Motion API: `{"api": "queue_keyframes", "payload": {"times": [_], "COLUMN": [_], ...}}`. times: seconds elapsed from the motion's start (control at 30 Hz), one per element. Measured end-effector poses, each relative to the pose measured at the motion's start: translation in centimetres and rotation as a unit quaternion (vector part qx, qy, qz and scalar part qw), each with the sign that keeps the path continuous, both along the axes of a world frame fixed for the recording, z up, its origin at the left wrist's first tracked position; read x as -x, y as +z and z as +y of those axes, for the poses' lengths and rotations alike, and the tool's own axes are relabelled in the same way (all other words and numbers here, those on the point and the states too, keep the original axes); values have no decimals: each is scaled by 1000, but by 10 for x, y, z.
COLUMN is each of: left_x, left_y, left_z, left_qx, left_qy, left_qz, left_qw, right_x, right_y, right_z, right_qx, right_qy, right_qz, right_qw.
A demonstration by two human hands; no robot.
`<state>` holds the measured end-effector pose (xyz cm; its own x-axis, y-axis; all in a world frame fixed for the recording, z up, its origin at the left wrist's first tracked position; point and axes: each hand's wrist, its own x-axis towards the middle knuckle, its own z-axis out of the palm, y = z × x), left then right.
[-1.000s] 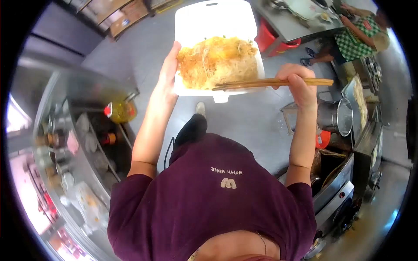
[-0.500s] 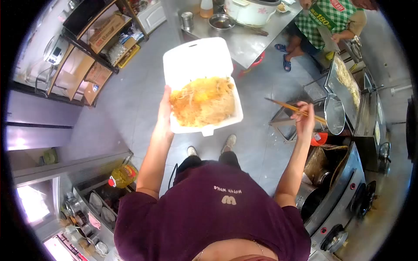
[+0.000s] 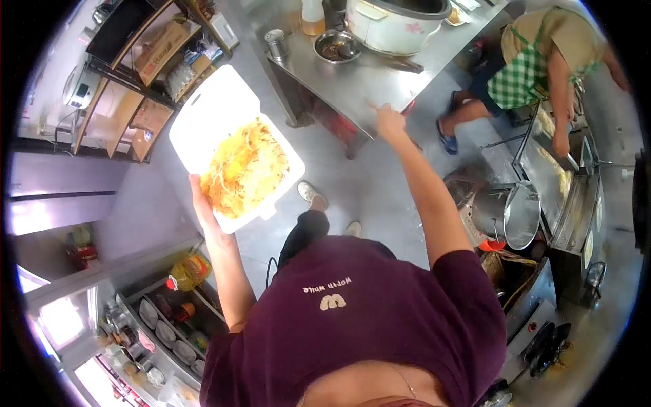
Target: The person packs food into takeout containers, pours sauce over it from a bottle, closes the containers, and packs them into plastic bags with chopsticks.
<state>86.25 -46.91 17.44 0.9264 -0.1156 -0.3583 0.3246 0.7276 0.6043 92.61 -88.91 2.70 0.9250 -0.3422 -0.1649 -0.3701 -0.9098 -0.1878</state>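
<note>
An open white foam box (image 3: 283, 150) full of yellow-orange shredded food (image 3: 245, 168) is tilted at the left centre, its lid folded back. My left hand (image 3: 209, 211) holds its lower left side, with the fingers mostly hidden beneath it. Over the front corner of the steel table (image 3: 352, 91), my right hand (image 3: 391, 123) is closed around the chopsticks (image 3: 371, 105); they are foreshortened, and just a short brown piece shows beyond the fingers.
On the steel table are a metal bowl (image 3: 336, 47), a shaker (image 3: 277, 43) and a large white cooker (image 3: 393, 30). A co-worker in a checked apron (image 3: 517, 80) leans over a griddle (image 3: 548, 178) at right. Below it stands a metal pot (image 3: 493, 209). Shelves (image 3: 129, 102) line the left.
The box has moved left and turned with my left hand. My right hand has swung forward and left, from beside the pot to the table corner. The co-worker has bent toward the griddle.
</note>
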Motion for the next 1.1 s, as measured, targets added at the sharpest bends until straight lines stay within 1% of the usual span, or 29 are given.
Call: {"api": "queue_keyframes", "payload": {"times": [0.03, 0.07, 0.1, 0.13, 0.17, 0.2, 0.27, 0.33, 0.4, 0.43, 0.47, 0.5, 0.53, 0.57, 0.6, 0.63, 0.7, 0.73, 0.8, 0.83, 0.87, 0.9, 0.93, 0.97, 1.0, 1.07, 1.1], "left_x": [-17, 1, 9, 0, -24, -26, -74, -80, -96, -61, -62, -59, -37, -37, -34, -46, -81, -76, -60, -64, -67, -61, -62, -65, -65, -74, -79], "left_y": [1, -2, 7, 10, 14, 16, 25, 26, 28, 25, 26, 26, 27, 31, 33, 31, 27, 33, 48, 46, 33, 31, 35, 38, 39, 34, 35], "left_z": [-6, 19, 28, 24, 9, 14, -12, -8, -11, 15, 17, 19, 39, 36, 31, 16, -15, -17, -20, -22, -15, -14, -20, -24, -26, -28, -33], "left_qx": [-8, -13, -27, -34, -45, -57, -57, -55, -56, -62, -69, -75, -59, -44, -30, -58, -116, -108, -92, -136, -86, -84, -51, -15, 0, 29, 19], "left_qy": [9, 18, 50, 41, 32, 18, 52, 64, 57, 62, 70, 80, 82, 86, 91, 101, 122, 138, 184, 212, 220, 248, 264, 276, 273, 267, 285], "left_qz": [-3, -15, 6, -19, -41, -72, -58, -55, -64, -67, -72, -79, -78, -71, -55, -66, -101, -83, -44, -22, -14, 19, 21, 17, -24, -31, -16], "left_qw": [1000, 1000, 998, 998, 998, 996, 995, 995, 995, 994, 993, 991, 992, 993, 994, 991, 981, 981, 978, 967, 972, 965, 963, 961, 962, 963, 958], "right_x": [-22, -5, -3, -16, -38, -36, -77, -62, -60, -17, -10, -3, 16, 4, -18, -62, -150, -182, -229, -245, -277, -293, -296, -315, -328, -352, -358], "right_y": [-16, -34, -53, -61, -69, -76, -68, -54, -57, -59, -57, -37, -29, -45, -38, -26, 25, 18, 5, 32, 7, -6, 15, 10, 8, 9, 9], "right_z": [-12, 10, 18, 10, -13, -13, -38, -32, -40, -12, -8, 4, 29, 27, 26, 17, 8, 12, 35, 41, 40, 42, 52, 53, 53, 50, 47], "right_qx": [17, 44, 74, 105, 71, 36, -11, -33, -31, -31, -45, -60, -73, -30, -31, -37, -214, -259, -271, -297, -276, -326, -369, -348, -343, -335, -336], "right_qy": [22, 25, 34, 47, 24, -4, -41, -68, -64, -68, -77, -84, -89, -72, -17, 37, 43, 44, 35, 4, 18, 23, -36, -55, -76, -112, -118], "right_qz": [-18, -23, -28, -26, -27, -37, -60, -77, -80, -84, -71, -61, -54, -183, -270, -355, -361, -361, -428, -368, -434, -470, -446, -490, -498, -470, -458], "right_qw": [999, 998, 996, 993, 997, 999, 997, 994, 994, 994, 993, 993, 992, 980, 962, 933, 907, 895, 862, 881, 858, 820, 815, 797, 793, 809, 815]}}
